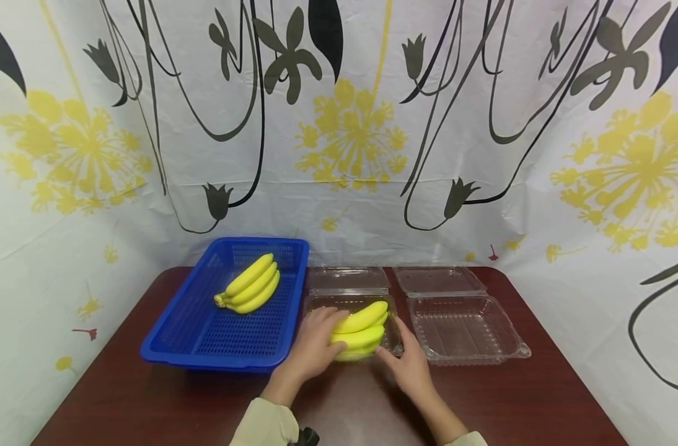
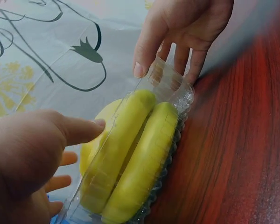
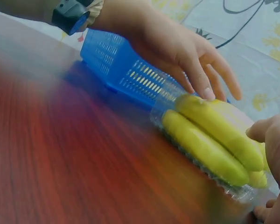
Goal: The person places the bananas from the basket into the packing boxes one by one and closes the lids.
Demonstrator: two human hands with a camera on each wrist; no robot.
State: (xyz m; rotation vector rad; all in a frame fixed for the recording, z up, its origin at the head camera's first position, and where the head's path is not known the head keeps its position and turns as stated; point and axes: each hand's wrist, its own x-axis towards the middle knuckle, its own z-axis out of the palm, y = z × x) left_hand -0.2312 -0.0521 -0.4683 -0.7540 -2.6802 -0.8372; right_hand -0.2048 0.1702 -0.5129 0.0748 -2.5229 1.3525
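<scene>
A bunch of yellow bananas point(image 1: 361, 331) lies in the near part of an opened clear plastic clamshell box point(image 2: 184, 91). My left hand point(image 1: 315, 341) is at the bunch's left end, its thumb extended along the front and its fingertips touching the fruit in the right wrist view. At the other end, my right hand point(image 1: 407, 362) is spread around the box's right side, thumb toward the front. Its fingers point(image 2: 181, 58) reach down by the clear end wall in the left wrist view. Neither hand is curled around the bananas.
A blue plastic basket point(image 1: 177, 325) stands on the left, holding another banana bunch point(image 1: 252, 285). To the right, a second clear clamshell box point(image 1: 462, 328) lies opened, its lid point(image 1: 439, 280) folded back. All rest on a dark red-brown table point(image 1: 540, 396) before a patterned cloth point(image 1: 350, 235).
</scene>
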